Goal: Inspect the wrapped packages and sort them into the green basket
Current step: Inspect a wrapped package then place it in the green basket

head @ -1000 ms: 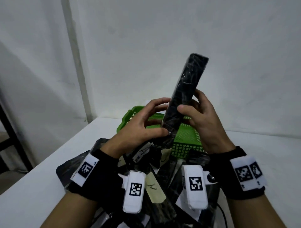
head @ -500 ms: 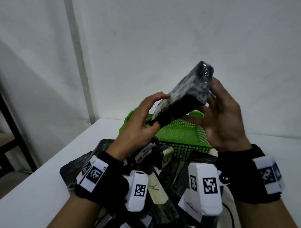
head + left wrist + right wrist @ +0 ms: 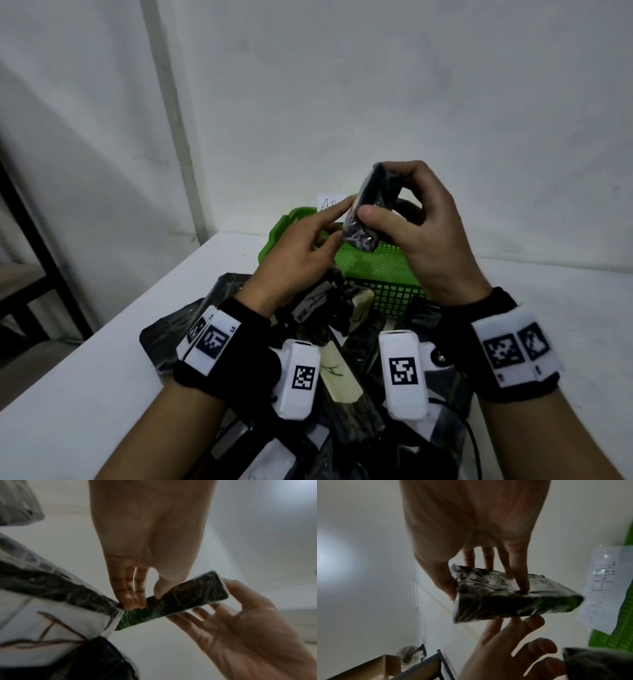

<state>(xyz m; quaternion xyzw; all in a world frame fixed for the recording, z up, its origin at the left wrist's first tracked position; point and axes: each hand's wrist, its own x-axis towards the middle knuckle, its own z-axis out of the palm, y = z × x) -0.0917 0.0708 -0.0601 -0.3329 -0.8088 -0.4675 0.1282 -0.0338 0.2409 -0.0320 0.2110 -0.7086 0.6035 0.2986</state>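
Observation:
A black film-wrapped package (image 3: 373, 195) is in the air just above the green mesh basket (image 3: 376, 270). My right hand (image 3: 387, 192) grips it from above, thumb on one long side and fingers curled over the other. In the right wrist view the package (image 3: 496, 601) shows its narrow side. My left hand (image 3: 337, 222) is beside it with straight fingers, and its fingertips (image 3: 132, 601) touch the package (image 3: 193, 596). A pile of black wrapped packages (image 3: 342, 377) with paper labels lies on the table under my wrists.
A handwritten paper sign (image 3: 604, 588) stands at the basket's far rim, close to the white wall. The white table's left edge (image 3: 144, 308) runs diagonally. A black metal frame (image 3: 34, 240) stands on the floor at the left.
The package came down from an upright, raised position to lie tilted just over the basket. My right hand shifted to a grip from above, and my left hand loosened to fingertip contact.

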